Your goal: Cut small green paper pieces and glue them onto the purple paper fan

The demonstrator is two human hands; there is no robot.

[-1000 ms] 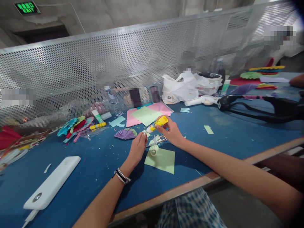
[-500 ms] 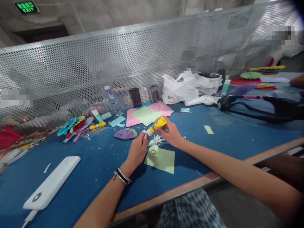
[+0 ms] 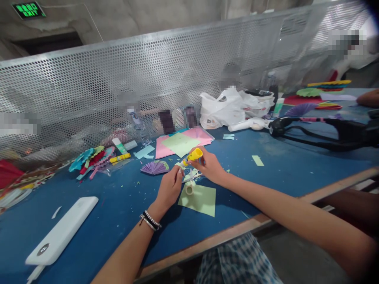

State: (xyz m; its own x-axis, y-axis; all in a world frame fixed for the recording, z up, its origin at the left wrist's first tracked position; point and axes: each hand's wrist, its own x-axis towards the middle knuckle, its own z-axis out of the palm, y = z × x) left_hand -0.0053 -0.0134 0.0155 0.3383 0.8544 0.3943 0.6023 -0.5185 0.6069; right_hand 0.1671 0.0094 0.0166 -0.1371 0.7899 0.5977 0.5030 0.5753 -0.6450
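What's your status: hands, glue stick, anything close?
Right hand gripping yellow glue stick. Left hand at its lower end, grip unclear. Scissors and small tape roll close by.

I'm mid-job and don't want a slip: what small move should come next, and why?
Perhaps a short, light stroke with the yellow glue stick, left hand steady: the right hand holds the stick tilted, one end close to the left hand. Whatever the left hand may pinch is too small to tell.
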